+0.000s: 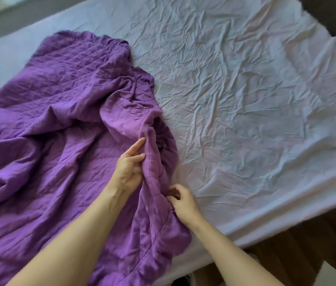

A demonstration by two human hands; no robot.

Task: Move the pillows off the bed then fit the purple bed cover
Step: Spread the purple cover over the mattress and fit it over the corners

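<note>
**A:** Purple quilted fabric is taking up the left of the picture. The purple bed cover [59,112] is lying bunched and rumpled on the left part of the bed [266,228], and its near end is spilling over the front edge.

**B:** To its right a crumpled pale sheet [245,100] is stretching across the mattress, and a wooden floor [290,250] is showing beyond the bed's edge.

**A:** The left hand [129,168] is pressing against a raised fold [152,166] of the cover, with forefinger and thumb lying fairly straight along it.

**B:** Is it gripping?

**A:** I cannot tell, because the fold is hiding the other fingers.

**B:** The right hand [181,201] is working just beside it, at the cover's right border. Its fingers are curling in tight and pinching the cloth where it is meeting the sheet.

**A:** Both bare forearms are reaching in from the bottom of the view, close together.
</note>
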